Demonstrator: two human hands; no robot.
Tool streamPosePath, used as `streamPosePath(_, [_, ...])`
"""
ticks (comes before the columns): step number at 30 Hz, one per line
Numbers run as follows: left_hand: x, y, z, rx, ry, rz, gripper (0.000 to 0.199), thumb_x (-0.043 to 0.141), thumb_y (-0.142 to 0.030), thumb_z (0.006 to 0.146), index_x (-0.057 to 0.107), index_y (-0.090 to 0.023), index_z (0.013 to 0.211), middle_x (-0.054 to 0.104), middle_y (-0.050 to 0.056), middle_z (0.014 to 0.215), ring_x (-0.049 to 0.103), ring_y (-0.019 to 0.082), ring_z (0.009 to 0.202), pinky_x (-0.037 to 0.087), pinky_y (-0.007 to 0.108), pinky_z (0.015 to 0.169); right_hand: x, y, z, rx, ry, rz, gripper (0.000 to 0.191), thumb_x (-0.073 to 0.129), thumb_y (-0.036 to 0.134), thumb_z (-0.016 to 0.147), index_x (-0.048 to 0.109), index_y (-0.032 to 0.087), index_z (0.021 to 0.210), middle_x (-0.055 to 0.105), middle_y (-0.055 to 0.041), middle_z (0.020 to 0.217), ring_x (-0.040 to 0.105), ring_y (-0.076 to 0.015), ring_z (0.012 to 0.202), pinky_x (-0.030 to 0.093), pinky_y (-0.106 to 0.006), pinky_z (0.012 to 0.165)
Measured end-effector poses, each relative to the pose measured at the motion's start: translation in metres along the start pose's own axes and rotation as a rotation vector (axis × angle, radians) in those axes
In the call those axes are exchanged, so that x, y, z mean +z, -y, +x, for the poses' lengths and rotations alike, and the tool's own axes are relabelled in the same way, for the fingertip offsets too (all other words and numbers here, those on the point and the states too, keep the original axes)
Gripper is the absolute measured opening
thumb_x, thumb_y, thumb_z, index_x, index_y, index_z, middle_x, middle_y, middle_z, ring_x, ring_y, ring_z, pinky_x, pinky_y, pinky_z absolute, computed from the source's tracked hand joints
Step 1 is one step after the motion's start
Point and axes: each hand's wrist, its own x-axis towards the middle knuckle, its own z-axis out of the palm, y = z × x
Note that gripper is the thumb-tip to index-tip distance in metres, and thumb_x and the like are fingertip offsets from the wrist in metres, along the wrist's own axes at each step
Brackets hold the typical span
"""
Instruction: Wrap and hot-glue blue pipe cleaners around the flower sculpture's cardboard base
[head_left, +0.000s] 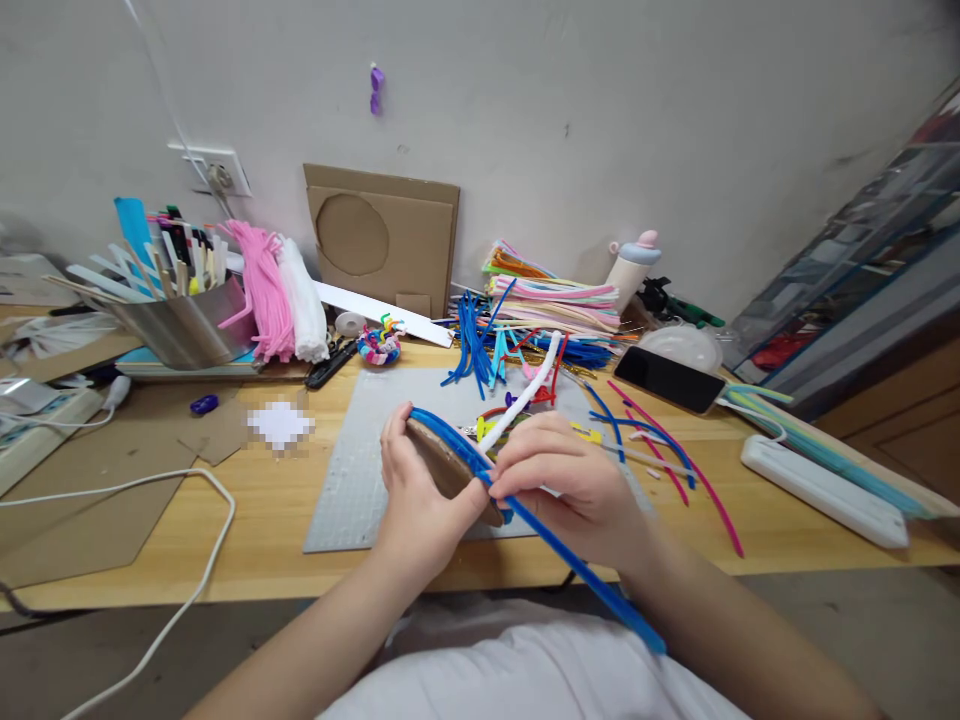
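Observation:
My left hand [420, 490] is closed around a round cardboard disc [442, 458], its thumb pressing near the lower right rim. A blue pipe cleaner [581, 560] runs along the disc's upper edge, and its loose end slants down to the right toward my lap. At the rim, my right hand [566, 480] pinches this blue pipe cleaner between thumb and fingers. A white pipe cleaner [525, 395] sticks up behind the disc; where its lower end goes is hidden. Beneath both hands lies a grey cutting mat [352, 470].
Behind the mat are bundles of coloured pipe cleaners [555, 298] and cut blue pieces [471, 345]. A phone [670, 380] and a white power strip [825, 490] lie right. A metal container [184, 325] of sticks stands left; cardboard [420, 225] leans on the wall.

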Motion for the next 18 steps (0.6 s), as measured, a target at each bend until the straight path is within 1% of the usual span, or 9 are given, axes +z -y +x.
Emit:
streamPosePath(4, [0.001, 0.000, -0.002, 0.012, 0.002, 0.029, 0.106, 0.075, -0.051, 0.065, 0.017, -0.019, 0.148, 0.025, 0.018, 0.154, 0.022, 0.033, 0.148, 0.020, 0.054, 0.121, 0.004, -0.004, -0.014, -0.026, -0.019, -0.009, 0.019, 0.055, 0.023, 0.099, 0.072, 0.023, 0.092, 0.067, -0.0050, 0.086, 0.062, -0.0197, 0.088, 0.050, -0.038, 0.084])
streamPosePath(7, [0.001, 0.000, -0.003, 0.031, 0.003, 0.047, 0.105, 0.075, -0.047, 0.065, 0.016, -0.019, 0.148, 0.024, 0.017, 0.155, 0.021, 0.032, 0.149, 0.019, 0.053, 0.122, 0.004, -0.007, -0.031, 0.010, -0.016, 0.012, 0.020, 0.052, 0.020, 0.098, 0.071, 0.025, 0.101, 0.065, -0.0053, 0.091, 0.063, -0.0193, 0.089, 0.052, -0.037, 0.082])
streamPosePath(9, [0.001, 0.001, -0.004, 0.032, 0.005, 0.049, 0.105, 0.074, -0.045, 0.065, 0.016, -0.018, 0.148, 0.024, 0.017, 0.155, 0.020, 0.033, 0.149, 0.018, 0.054, 0.123, 0.000, -0.013, -0.046, 0.190, -0.095, -0.069, 0.020, 0.051, 0.023, 0.097, 0.067, 0.027, 0.107, 0.066, -0.0058, 0.095, 0.064, -0.0202, 0.092, 0.053, -0.036, 0.081])
streamPosePath(11, [0.001, 0.001, -0.004, 0.024, 0.008, 0.053, 0.105, 0.073, -0.045, 0.065, 0.016, -0.017, 0.148, 0.023, 0.018, 0.155, 0.020, 0.034, 0.150, 0.017, 0.055, 0.123, -0.008, -0.025, -0.061, 0.565, -0.233, -0.294, 0.021, 0.048, 0.034, 0.096, 0.064, 0.026, 0.106, 0.068, -0.0059, 0.097, 0.066, -0.0209, 0.091, 0.054, -0.033, 0.077])
streamPosePath(12, [0.001, 0.001, -0.005, 0.023, 0.009, 0.056, 0.106, 0.073, -0.045, 0.064, 0.016, -0.017, 0.148, 0.023, 0.018, 0.155, 0.020, 0.034, 0.150, 0.016, 0.055, 0.123, -0.014, -0.032, -0.068, 0.698, -0.264, -0.376, 0.026, 0.043, 0.037, 0.097, 0.062, 0.023, 0.109, 0.068, -0.0081, 0.099, 0.066, -0.0219, 0.089, 0.053, -0.033, 0.073])
streamPosePath(13, [0.001, 0.001, -0.005, 0.025, 0.009, 0.058, 0.106, 0.074, -0.045, 0.064, 0.016, -0.017, 0.148, 0.023, 0.018, 0.155, 0.019, 0.034, 0.150, 0.016, 0.055, 0.123, -0.021, -0.040, -0.074, 0.788, -0.258, -0.428, 0.028, 0.043, 0.038, 0.097, 0.063, 0.021, 0.105, 0.070, -0.0085, 0.096, 0.066, -0.0218, 0.082, 0.051, -0.032, 0.067])
streamPosePath(14, [0.001, 0.002, -0.006, 0.030, 0.006, 0.059, 0.106, 0.074, -0.046, 0.064, 0.016, -0.017, 0.148, 0.023, 0.018, 0.155, 0.019, 0.035, 0.150, 0.016, 0.055, 0.123, -0.028, -0.048, -0.079, 0.865, -0.225, -0.473, 0.026, 0.046, 0.039, 0.094, 0.065, 0.021, 0.094, 0.070, -0.0066, 0.084, 0.065, -0.0212, 0.072, 0.048, -0.030, 0.061])
streamPosePath(16, [0.001, 0.002, -0.007, 0.043, -0.005, 0.057, 0.106, 0.073, -0.046, 0.063, 0.017, -0.016, 0.148, 0.023, 0.018, 0.155, 0.020, 0.035, 0.150, 0.016, 0.055, 0.123, -0.039, -0.061, -0.088, 0.999, -0.120, -0.550, 0.032, 0.052, 0.043, 0.090, 0.064, 0.021, 0.070, 0.065, -0.0033, 0.062, 0.060, -0.0204, 0.058, 0.039, -0.028, 0.053])
streamPosePath(18, [0.002, 0.003, -0.007, 0.053, -0.010, 0.057, 0.105, 0.073, -0.046, 0.064, 0.017, -0.017, 0.148, 0.024, 0.018, 0.154, 0.021, 0.035, 0.149, 0.016, 0.055, 0.123, -0.045, -0.071, -0.094, 1.117, -0.015, -0.615, 0.040, 0.058, 0.050, 0.085, 0.058, 0.022, 0.057, 0.060, -0.0027, 0.052, 0.056, -0.0198, 0.051, 0.032, -0.028, 0.049])
